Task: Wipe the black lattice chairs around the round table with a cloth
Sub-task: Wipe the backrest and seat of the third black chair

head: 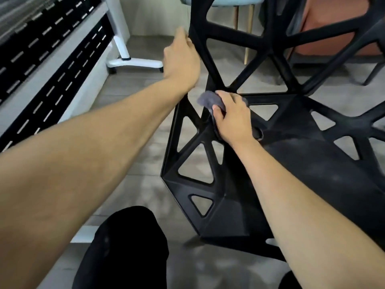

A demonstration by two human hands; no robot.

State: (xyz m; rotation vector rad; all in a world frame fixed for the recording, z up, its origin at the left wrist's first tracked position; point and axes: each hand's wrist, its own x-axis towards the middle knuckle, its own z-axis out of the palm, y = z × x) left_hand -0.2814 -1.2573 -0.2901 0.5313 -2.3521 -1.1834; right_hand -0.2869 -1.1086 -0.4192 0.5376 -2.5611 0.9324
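Observation:
A black lattice chair point(281, 155) with triangular cut-outs fills the right half of the view, its seat toward me and its backrest rising at the top. My left hand point(181, 59) grips the left edge of the backrest. My right hand point(233, 115) holds a crumpled grey cloth point(208, 100) and presses it against the strut where the seat meets the backrest. Part of the cloth is hidden under my palm.
A white stand with a flat foot point(133, 61) is on the floor at upper left, beside a black-and-white slatted panel point(41, 65). A light blue chair with wooden legs point(235, 3) and a reddish object point(329, 38) stand behind the backrest. My dark-clothed knee point(125, 247) is at the bottom.

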